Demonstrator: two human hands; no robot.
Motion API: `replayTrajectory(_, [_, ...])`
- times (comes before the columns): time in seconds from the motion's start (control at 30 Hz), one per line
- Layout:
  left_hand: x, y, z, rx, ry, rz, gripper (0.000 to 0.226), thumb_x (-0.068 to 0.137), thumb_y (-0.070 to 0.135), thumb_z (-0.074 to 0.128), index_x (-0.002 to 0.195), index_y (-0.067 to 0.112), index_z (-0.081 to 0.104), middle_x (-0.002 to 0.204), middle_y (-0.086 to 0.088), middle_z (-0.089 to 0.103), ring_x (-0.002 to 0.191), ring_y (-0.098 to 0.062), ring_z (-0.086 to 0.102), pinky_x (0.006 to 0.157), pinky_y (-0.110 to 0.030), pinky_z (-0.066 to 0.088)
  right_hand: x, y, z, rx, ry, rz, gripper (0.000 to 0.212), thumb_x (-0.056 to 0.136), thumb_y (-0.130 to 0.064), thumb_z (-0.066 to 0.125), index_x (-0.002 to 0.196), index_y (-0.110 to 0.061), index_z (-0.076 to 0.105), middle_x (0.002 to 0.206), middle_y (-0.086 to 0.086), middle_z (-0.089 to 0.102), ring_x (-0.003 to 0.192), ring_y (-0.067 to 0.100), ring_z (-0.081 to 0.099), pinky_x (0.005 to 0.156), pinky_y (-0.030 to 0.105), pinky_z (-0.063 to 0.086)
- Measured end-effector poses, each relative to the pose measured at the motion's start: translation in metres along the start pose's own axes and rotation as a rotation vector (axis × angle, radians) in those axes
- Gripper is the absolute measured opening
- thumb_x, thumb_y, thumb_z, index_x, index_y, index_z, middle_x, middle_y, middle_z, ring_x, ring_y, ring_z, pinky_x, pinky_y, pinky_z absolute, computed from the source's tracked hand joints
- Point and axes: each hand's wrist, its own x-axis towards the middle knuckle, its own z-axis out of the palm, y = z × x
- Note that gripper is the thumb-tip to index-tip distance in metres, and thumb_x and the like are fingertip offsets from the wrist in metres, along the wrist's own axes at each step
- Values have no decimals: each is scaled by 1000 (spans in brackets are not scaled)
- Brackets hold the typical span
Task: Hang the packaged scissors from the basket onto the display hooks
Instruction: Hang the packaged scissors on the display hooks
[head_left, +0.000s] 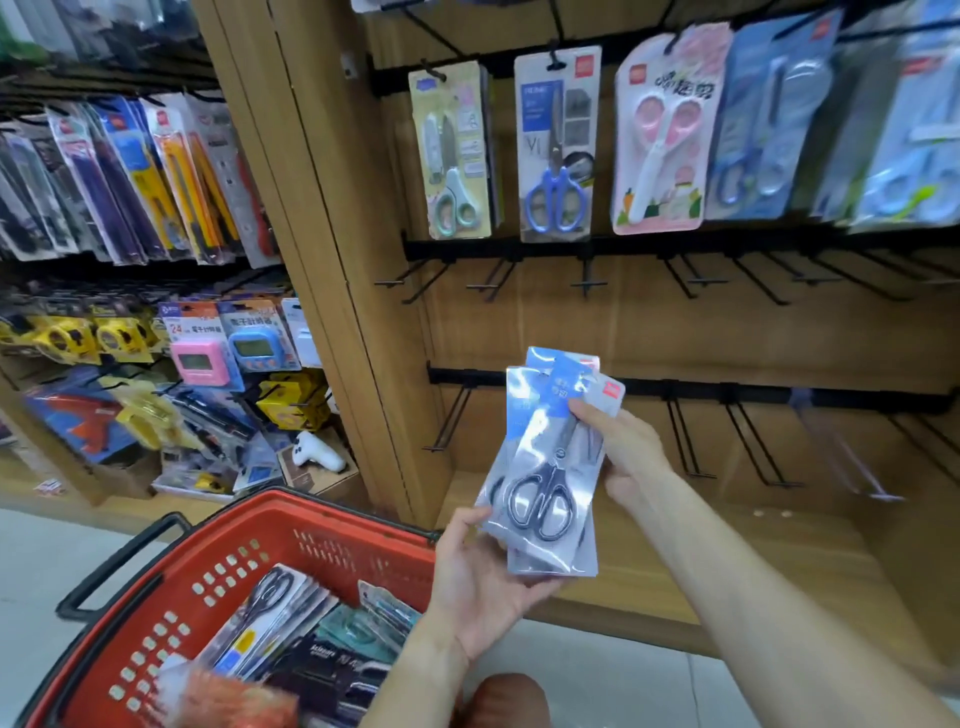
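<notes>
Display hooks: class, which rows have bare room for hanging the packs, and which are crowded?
Free: the middle row of hooks under the hanging scissors packs, and the bottom row beside the held packs. Crowded: the top row and the red basket.

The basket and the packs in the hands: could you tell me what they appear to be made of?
Basket: red moulded plastic, seemingly, with perforated walls. Scissor packs, held by left hand and right hand: glossy clear plastic, showing glare, probably over printed card.
</notes>
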Motion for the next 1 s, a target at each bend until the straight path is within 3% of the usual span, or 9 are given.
replayTrajectory(0.1, [5,-6,3,128,-14,-19,63,88,23,67,148,10,57,145,-22,61,137,-51,53,117,-70,33,-6,3,-4,69,10,-10,14,97,-6,70,111,-3,71,103,15,79,85,27,78,77,42,62])
replayTrajectory(0.2, [7,-2,9,276,-53,-76,72,82,42,81,145,12,62,143,-20,63,128,-45,58,112,-62,41,-10,-6,-15,14,1,12,18,98,-7,68,113,2,68,101,19,79,87,31,78,78,46,64])
replayTrajectory(0.3, [15,6,26,412,-54,-88,63,94,56,64,144,18,63,142,-13,65,121,-34,61,102,-48,49,-15,-9,-24,-87,-52,21,20,98,-6,68,114,4,69,100,20,79,88,34,78,80,47,63])
replayTrajectory(0.47, [33,14,53,430,-61,-62,57,93,39,71,144,13,63,145,-19,62,122,-38,62,112,-56,45,-23,-14,-28,-77,-74,-73,18,98,-7,68,114,1,71,104,20,78,93,37,77,84,50,62])
replayTrajectory(0.57, [40,9,63,416,-50,-45,47,98,34,65,138,10,68,137,-20,68,113,-35,70,106,-51,51,-25,-18,-29,-68,-7,-215,24,93,-8,76,116,-7,67,107,16,78,93,33,78,81,49,63])
replayTrajectory(0.7, [47,3,77,408,-60,-3,47,100,40,60,135,11,71,137,-19,68,115,-35,69,109,-51,49,-26,-23,-32,-97,129,-322,41,84,-12,86,116,-13,60,109,11,76,95,26,78,84,48,64])
replayTrajectory(0.8, [50,-2,85,391,-81,14,47,102,46,58,135,15,71,139,-18,67,119,-35,66,116,-53,43,-27,-32,-40,-120,191,-393,33,82,-12,88,107,-10,68,98,5,78,89,23,78,78,41,64])
replayTrajectory(1.0, [63,-18,100,385,-104,-28,55,102,52,58,143,15,65,148,-18,60,128,-37,60,122,-54,35,-29,-42,-68,-96,247,-421,24,87,-11,83,106,-4,72,95,9,80,91,30,78,83,48,64])
